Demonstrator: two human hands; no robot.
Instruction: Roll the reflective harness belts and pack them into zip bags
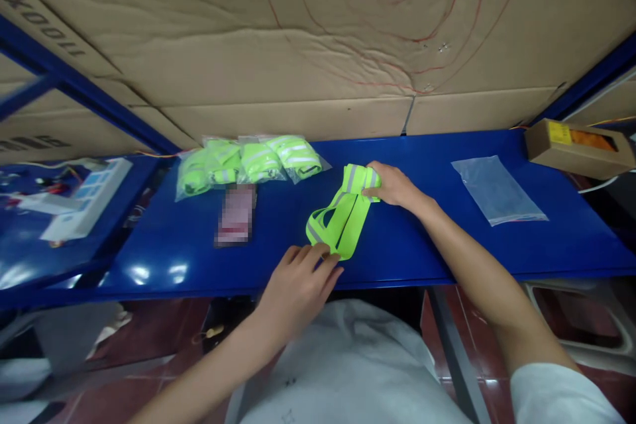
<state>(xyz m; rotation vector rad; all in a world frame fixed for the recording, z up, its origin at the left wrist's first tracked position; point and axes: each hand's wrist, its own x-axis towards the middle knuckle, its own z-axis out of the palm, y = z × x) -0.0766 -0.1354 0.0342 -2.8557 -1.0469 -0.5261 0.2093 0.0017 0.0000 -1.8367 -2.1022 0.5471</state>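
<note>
A neon yellow-green reflective strap (pixel 350 222) with grey stripes lies on the blue table, partly folded, with loops hanging towards me. My right hand (pixel 390 184) is closed around the folded bundle at its far end. At the near end, my left hand (pixel 303 281) has its fingers curled over the strap's edge; the fingertips are partly hidden. Further left, several clear bags (pixel 258 160) hold similar yellow-green straps, side by side along the back of the table.
A pixelated pinkish rectangle (pixel 236 215) lies left of the strap. To the right are a flat clear plastic bag (pixel 499 190) and a brown cardboard box (pixel 579 149). A white power strip (pixel 89 199) sits far left. Cardboard (pixel 298 73) walls the back.
</note>
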